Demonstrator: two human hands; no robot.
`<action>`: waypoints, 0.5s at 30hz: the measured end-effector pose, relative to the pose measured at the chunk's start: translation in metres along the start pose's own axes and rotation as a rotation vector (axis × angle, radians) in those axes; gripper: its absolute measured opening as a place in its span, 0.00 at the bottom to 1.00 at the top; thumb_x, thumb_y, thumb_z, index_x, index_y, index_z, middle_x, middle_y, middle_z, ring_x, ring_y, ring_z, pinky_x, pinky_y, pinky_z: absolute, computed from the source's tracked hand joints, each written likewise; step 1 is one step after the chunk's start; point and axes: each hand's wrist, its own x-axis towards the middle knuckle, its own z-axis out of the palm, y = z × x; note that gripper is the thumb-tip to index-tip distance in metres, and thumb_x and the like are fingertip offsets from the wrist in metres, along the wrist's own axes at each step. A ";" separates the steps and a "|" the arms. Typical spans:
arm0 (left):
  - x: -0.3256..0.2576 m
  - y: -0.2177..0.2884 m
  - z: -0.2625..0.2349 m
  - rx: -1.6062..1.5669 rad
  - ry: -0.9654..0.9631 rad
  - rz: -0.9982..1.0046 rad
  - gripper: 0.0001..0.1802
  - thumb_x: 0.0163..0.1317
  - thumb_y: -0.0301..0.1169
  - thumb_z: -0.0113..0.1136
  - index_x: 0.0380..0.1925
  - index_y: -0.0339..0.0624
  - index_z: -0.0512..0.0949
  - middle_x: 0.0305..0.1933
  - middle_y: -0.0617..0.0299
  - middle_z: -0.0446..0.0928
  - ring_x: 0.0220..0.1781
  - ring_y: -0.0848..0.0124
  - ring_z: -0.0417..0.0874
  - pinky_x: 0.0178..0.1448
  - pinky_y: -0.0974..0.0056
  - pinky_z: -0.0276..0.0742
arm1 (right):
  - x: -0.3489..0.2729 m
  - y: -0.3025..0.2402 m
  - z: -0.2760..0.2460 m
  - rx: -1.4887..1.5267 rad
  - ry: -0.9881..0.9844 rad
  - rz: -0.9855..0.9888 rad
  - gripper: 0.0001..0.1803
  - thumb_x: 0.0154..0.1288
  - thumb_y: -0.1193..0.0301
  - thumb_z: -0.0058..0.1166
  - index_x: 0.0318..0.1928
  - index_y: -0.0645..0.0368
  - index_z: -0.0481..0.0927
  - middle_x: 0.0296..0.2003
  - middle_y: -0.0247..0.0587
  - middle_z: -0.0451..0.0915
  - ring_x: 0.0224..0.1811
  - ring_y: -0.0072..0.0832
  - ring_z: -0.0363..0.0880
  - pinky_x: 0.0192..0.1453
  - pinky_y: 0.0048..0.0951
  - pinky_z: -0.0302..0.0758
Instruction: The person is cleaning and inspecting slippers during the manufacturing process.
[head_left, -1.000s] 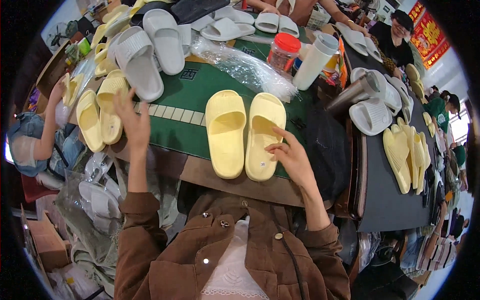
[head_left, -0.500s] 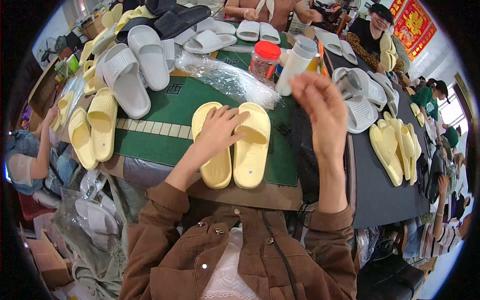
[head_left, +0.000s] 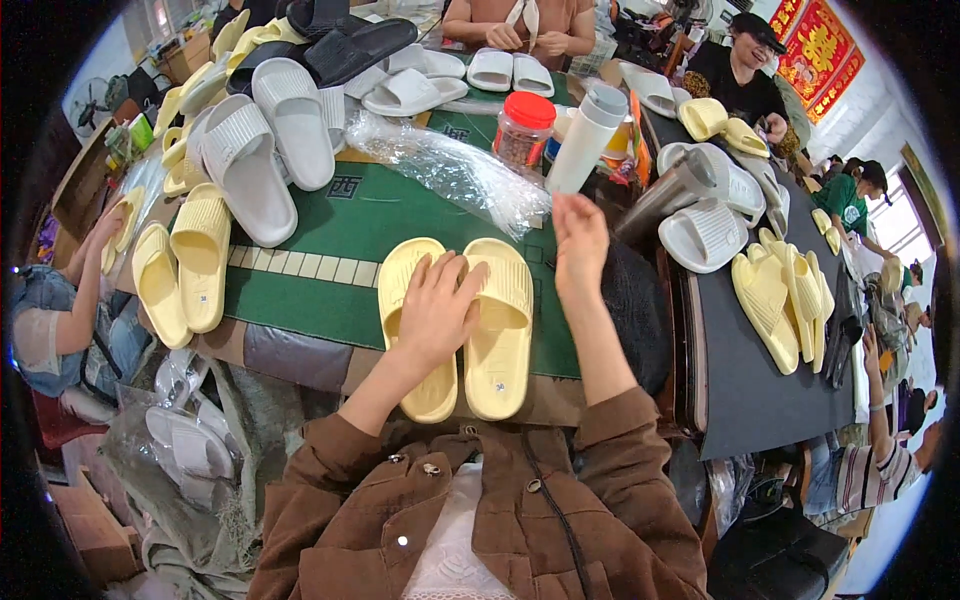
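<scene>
A pair of pale yellow slippers [head_left: 498, 345] lies side by side on the green mat, toes pointing away from me. Across their ribbed straps rests my left hand [head_left: 436, 300], its fingers curled over the inner sides of both and gripping them. My right hand [head_left: 580, 248] is raised just right of the slippers, by the near end of a bundle of clear plastic strands [head_left: 450, 170]. Its fingers are drawn together; whatever is between them is too small to make out.
Grey slippers [head_left: 240, 165] and black slippers [head_left: 350, 50] are heaped at the left, with another yellow pair [head_left: 203, 260] nearer. Beyond the strands stand a red-lidded jar [head_left: 525, 128] and a white bottle [head_left: 588, 140]. More slippers cover the dark table [head_left: 770, 400] at right. Several people sit around.
My left hand has drawn the yellow pair slightly nearer to me. My right hand has come down and left toward the strands. A co-worker at far right has set down two yellow slippers.
</scene>
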 end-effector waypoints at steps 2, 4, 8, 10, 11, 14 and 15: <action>0.000 0.000 0.001 -0.002 0.020 0.006 0.26 0.49 0.28 0.59 0.52 0.44 0.70 0.50 0.52 0.70 0.59 0.54 0.70 0.66 0.48 0.60 | -0.001 0.026 -0.017 0.014 0.064 0.094 0.11 0.66 0.85 0.41 0.49 0.72 0.64 0.50 0.50 0.69 0.57 0.40 0.72 0.62 0.30 0.72; -0.002 -0.001 0.001 0.000 0.053 0.005 0.26 0.49 0.28 0.59 0.52 0.44 0.71 0.50 0.52 0.70 0.58 0.54 0.70 0.65 0.48 0.61 | -0.001 0.038 -0.020 0.016 0.126 0.157 0.13 0.65 0.86 0.42 0.50 0.72 0.63 0.51 0.53 0.69 0.57 0.39 0.72 0.62 0.28 0.73; -0.002 0.000 -0.001 -0.018 0.051 -0.002 0.26 0.49 0.28 0.59 0.52 0.43 0.71 0.49 0.51 0.71 0.57 0.54 0.71 0.65 0.48 0.61 | 0.004 0.050 -0.027 0.019 0.097 0.168 0.17 0.62 0.86 0.45 0.53 0.73 0.64 0.52 0.52 0.70 0.56 0.38 0.73 0.60 0.27 0.73; 0.002 0.001 0.000 -0.020 0.081 -0.001 0.25 0.48 0.28 0.59 0.51 0.42 0.72 0.48 0.51 0.71 0.56 0.54 0.71 0.64 0.48 0.62 | 0.010 0.053 -0.030 -0.129 0.001 0.241 0.21 0.61 0.85 0.49 0.55 0.71 0.65 0.50 0.48 0.72 0.55 0.35 0.73 0.58 0.26 0.73; 0.002 0.001 0.001 -0.021 0.082 -0.004 0.25 0.48 0.28 0.60 0.50 0.42 0.73 0.48 0.52 0.72 0.56 0.54 0.72 0.64 0.49 0.62 | 0.012 0.056 -0.030 -0.199 -0.020 0.242 0.24 0.59 0.81 0.54 0.57 0.69 0.66 0.47 0.45 0.74 0.50 0.30 0.75 0.56 0.25 0.72; 0.001 0.002 0.001 -0.012 0.084 -0.020 0.25 0.47 0.28 0.60 0.50 0.43 0.73 0.47 0.52 0.72 0.55 0.55 0.72 0.64 0.50 0.62 | 0.015 0.058 -0.017 -0.400 -0.119 0.260 0.27 0.57 0.76 0.58 0.57 0.68 0.67 0.45 0.43 0.76 0.46 0.27 0.75 0.48 0.25 0.72; 0.002 0.002 0.001 -0.014 0.081 -0.014 0.25 0.47 0.28 0.60 0.50 0.43 0.73 0.47 0.52 0.72 0.55 0.55 0.72 0.64 0.50 0.62 | 0.017 0.059 -0.015 -0.487 -0.150 0.210 0.22 0.55 0.75 0.59 0.52 0.68 0.72 0.37 0.42 0.79 0.38 0.27 0.78 0.41 0.25 0.73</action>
